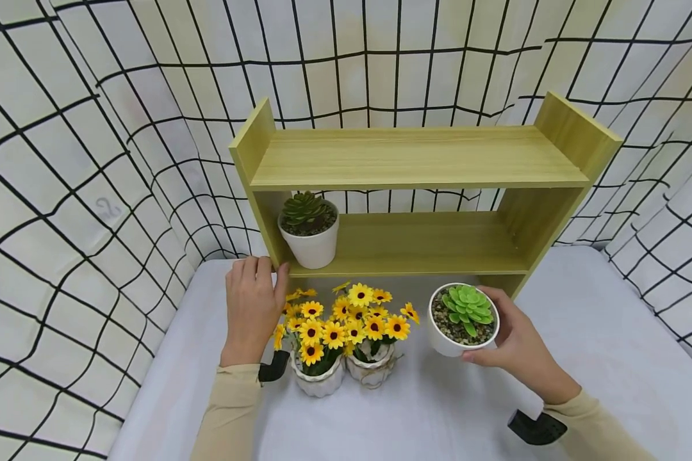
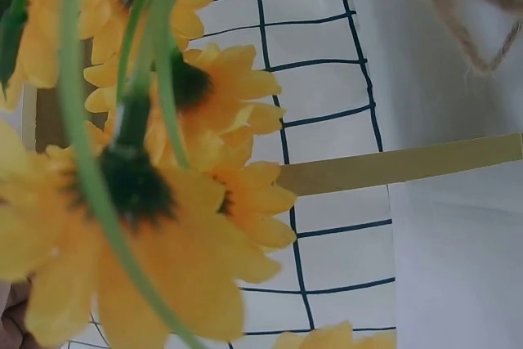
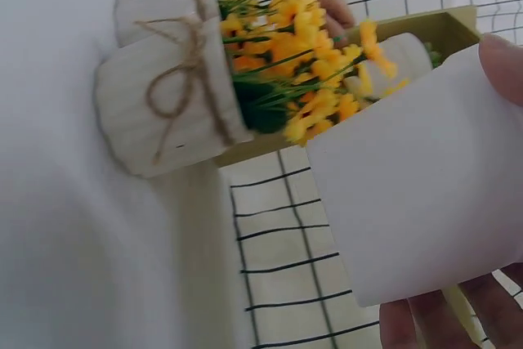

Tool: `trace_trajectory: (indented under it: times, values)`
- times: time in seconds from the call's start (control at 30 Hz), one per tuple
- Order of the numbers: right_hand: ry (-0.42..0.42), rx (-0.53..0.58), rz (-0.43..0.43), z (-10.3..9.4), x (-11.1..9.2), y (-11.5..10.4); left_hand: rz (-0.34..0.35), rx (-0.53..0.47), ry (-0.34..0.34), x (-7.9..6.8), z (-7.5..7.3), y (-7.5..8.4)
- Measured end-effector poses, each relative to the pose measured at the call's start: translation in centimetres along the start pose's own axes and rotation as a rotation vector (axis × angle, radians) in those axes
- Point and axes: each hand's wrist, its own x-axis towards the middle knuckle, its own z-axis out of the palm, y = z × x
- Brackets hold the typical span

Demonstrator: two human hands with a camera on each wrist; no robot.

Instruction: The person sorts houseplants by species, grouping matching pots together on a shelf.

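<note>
My right hand (image 1: 521, 339) grips a white pot with a bright green succulent (image 1: 464, 320), holding it in front of the shelf's lower right. In the right wrist view, fingers (image 3: 437, 316) wrap one side of the white pot (image 3: 417, 185) and the thumb lies on the other. At the lower left of the wooden shelf (image 1: 415, 157), my left hand (image 1: 254, 301) holds the side panel's edge, thumb in front. A second white pot with a dark green succulent (image 1: 316, 246) stands at the left end of the middle board.
Two whitish pots of yellow flowers, a left one (image 1: 318, 381) and a right one (image 1: 375, 368), stand side by side on the white tabletop (image 1: 427, 416), in front of the shelf. Blossoms fill much of the left wrist view. A black-gridded white backdrop (image 1: 398, 64) surrounds the table.
</note>
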Motion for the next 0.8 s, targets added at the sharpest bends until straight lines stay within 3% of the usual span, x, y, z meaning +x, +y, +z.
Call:
trace_trajectory:
  times: [0.4,0.57,0.8]
  values:
    - [0.042,-0.051,0.004,-2.6,0.9,-4.4,-0.009,-0.007,-0.021,0.0,0.0,0.0]
    - [0.083,-0.138,0.000,-3.2,1.6,-5.3,-0.018,-0.005,-0.036,0.1,0.0,0.0]
    - [0.166,-0.072,0.019,-3.5,3.0,-5.7,-0.010,-0.012,-0.022,-0.1,0.0,0.0]
